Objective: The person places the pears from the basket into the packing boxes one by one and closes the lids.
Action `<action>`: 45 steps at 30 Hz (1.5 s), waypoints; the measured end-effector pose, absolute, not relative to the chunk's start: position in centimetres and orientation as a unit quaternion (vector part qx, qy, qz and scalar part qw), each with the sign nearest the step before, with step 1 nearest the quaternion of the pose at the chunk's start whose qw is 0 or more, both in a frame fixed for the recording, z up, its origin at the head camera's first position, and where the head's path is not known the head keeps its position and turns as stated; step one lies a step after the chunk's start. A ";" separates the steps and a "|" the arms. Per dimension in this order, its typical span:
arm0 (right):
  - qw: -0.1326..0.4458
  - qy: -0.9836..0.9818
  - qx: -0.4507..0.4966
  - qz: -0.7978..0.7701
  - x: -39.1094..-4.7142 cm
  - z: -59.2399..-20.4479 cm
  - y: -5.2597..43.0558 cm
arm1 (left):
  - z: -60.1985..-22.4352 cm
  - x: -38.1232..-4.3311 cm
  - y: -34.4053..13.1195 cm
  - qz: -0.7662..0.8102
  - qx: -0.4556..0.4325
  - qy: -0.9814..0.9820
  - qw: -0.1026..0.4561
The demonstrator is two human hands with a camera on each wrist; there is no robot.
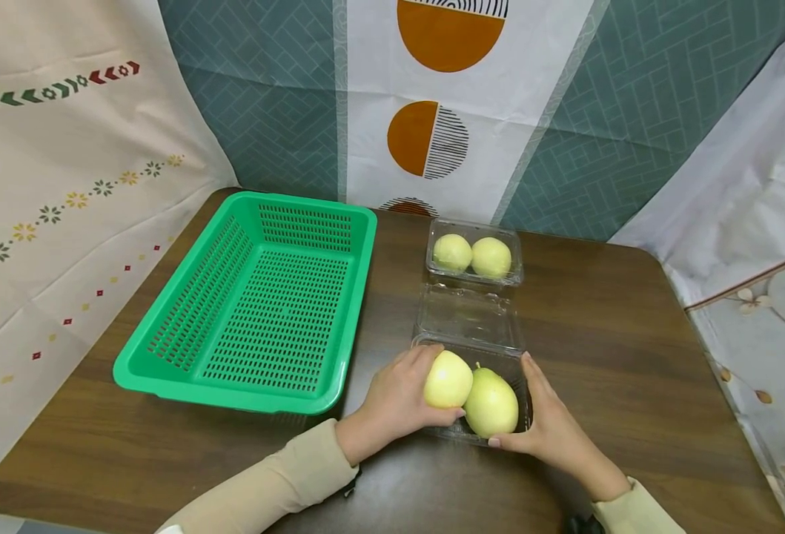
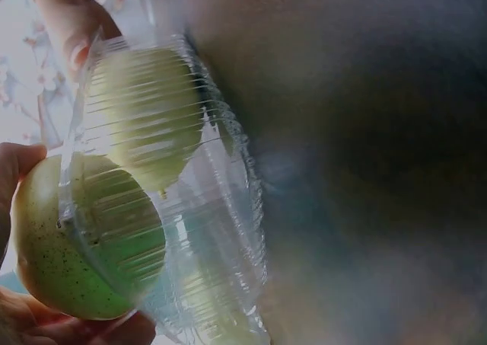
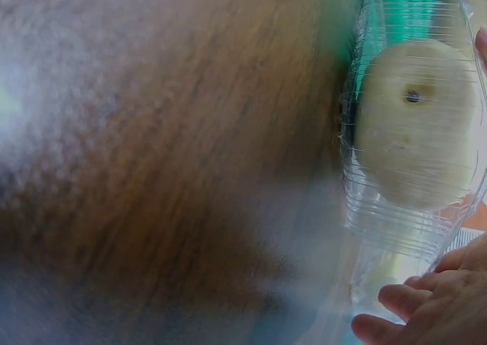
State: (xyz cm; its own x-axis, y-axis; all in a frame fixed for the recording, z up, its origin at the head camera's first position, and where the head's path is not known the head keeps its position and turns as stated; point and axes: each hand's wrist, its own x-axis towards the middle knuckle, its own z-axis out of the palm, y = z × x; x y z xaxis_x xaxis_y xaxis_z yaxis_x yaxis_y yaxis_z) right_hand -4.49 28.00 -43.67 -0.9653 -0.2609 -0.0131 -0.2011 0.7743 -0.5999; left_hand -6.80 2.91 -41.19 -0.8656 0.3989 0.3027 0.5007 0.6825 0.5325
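My left hand (image 1: 397, 393) grips a pale yellow-green pear (image 1: 448, 380), thumb on the near side and fingers round the far side. In the left wrist view this pear (image 2: 46, 238) shows dark speckles and stands partly above the rim of a clear plastic box (image 2: 221, 154). A second pear (image 1: 491, 404), stem up, sits in the box's right half. My right hand (image 1: 555, 423) holds the box's right end, its thumb at the front edge and fingers at the far right corner. From the right wrist, the second pear (image 3: 415, 132) shows through the ribbed wall.
The box's clear lid (image 1: 468, 319) lies folded back behind it. Beyond it stands another clear box (image 1: 515, 259) with two pears (image 1: 491, 257). A green plastic basket (image 1: 345, 371) with slotted walls is on the left of the brown table (image 1: 605, 334). Patterned cloths (image 1: 285, 89) hang around.
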 end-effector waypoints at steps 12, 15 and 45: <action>0.052 0.938 -0.119 -0.322 -4.5 -43.6 27.9 | -41.9 -7.1 3.6 -0.283 -0.269 -0.915 0.102; 0.053 0.938 -0.119 -0.321 -4.5 -43.5 28.0 | -41.9 -7.2 3.7 -0.270 -0.268 -0.920 0.094; 0.056 0.936 -0.113 -0.329 -4.2 -43.5 27.9 | -42.6 -7.1 5.6 -0.087 -0.235 -0.960 0.129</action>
